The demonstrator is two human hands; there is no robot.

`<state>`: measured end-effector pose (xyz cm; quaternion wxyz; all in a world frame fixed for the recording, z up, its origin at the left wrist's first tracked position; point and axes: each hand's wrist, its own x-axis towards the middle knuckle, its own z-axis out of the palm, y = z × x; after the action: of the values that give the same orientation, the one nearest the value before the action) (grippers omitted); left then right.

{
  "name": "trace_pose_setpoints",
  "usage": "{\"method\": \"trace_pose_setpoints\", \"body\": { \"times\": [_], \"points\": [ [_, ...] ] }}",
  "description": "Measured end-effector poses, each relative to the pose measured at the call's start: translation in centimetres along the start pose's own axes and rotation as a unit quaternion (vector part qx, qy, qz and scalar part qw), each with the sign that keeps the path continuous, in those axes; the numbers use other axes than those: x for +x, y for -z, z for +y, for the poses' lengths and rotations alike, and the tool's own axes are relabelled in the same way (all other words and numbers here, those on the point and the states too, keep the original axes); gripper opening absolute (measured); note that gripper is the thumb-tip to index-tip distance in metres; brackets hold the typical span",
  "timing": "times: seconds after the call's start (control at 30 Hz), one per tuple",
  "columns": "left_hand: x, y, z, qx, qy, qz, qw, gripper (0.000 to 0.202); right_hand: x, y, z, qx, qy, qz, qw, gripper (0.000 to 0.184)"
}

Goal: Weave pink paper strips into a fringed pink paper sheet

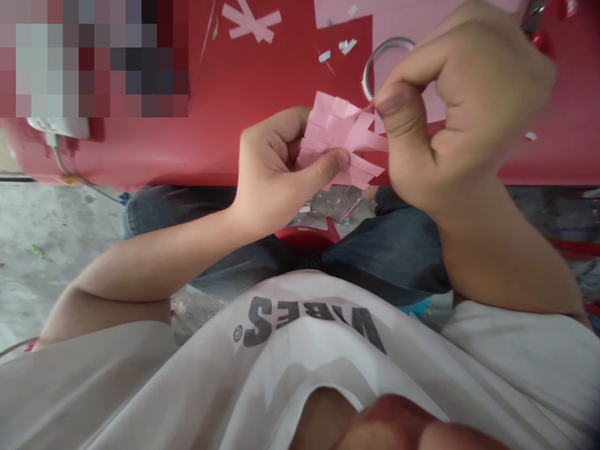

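Observation:
A small piece of woven pink paper strips (330,128) is held above the near edge of the red table. My left hand (272,169) grips it from the left, thumb on top and fingers underneath. Several loose strip ends stick out at the right side of the weave. At its upper right corner, my right hand (464,106) pinches the end of one pink strip between thumb and forefinger. Behind the right hand a ring with a pale rim (366,72), perhaps a tape roll, is partly hidden.
Crossed pink strips (253,25) lie on the red table (281,69) at the far side. Pink paper sheets (344,12) and small white scraps (347,45) are at the upper right. A white plug-like block (70,127) with a cable sits at the left edge.

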<state>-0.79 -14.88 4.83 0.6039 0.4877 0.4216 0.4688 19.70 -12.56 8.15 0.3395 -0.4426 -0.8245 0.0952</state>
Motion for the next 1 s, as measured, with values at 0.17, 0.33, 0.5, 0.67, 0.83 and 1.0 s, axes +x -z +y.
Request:
{"method": "trace_pose_setpoints", "body": {
  "times": [0.17, 0.33, 0.5, 0.67, 0.83, 1.0],
  "points": [
    [0.0, -0.1, 0.1, 0.011, -0.004, 0.015, 1.0, 0.035, -0.1, 0.1, 0.0, 0.002, -0.007, -0.001, 1.0, 0.022],
    [-0.1, -0.1, 0.2, 0.016, -0.022, 0.002, 1.0, 0.036, -0.3, 0.3, -0.1, 0.012, -0.022, -0.014, 1.0, 0.025],
    [0.1, 0.1, -0.1, 0.015, -0.012, 0.005, 1.0, 0.04, -0.5, 0.3, 0.0, 0.037, -0.028, -0.007, 0.999, 0.027],
    [0.0, 0.2, -0.3, 0.022, -0.024, 0.002, 0.999, 0.034, -0.3, 0.2, -0.1, 0.106, -0.021, -0.003, 0.994, 0.029],
    [-0.1, 0.0, 0.1, 0.038, -0.036, 0.011, 0.999, 0.023, -0.2, 0.2, -0.6, 0.149, -0.044, -0.026, 0.988, 0.026],
    [-0.3, 0.0, 0.3, 0.042, -0.049, 0.005, 0.998, 0.026, 0.0, 0.2, -1.1, 0.188, -0.077, -0.026, 0.979, 0.021]
  ]
}}
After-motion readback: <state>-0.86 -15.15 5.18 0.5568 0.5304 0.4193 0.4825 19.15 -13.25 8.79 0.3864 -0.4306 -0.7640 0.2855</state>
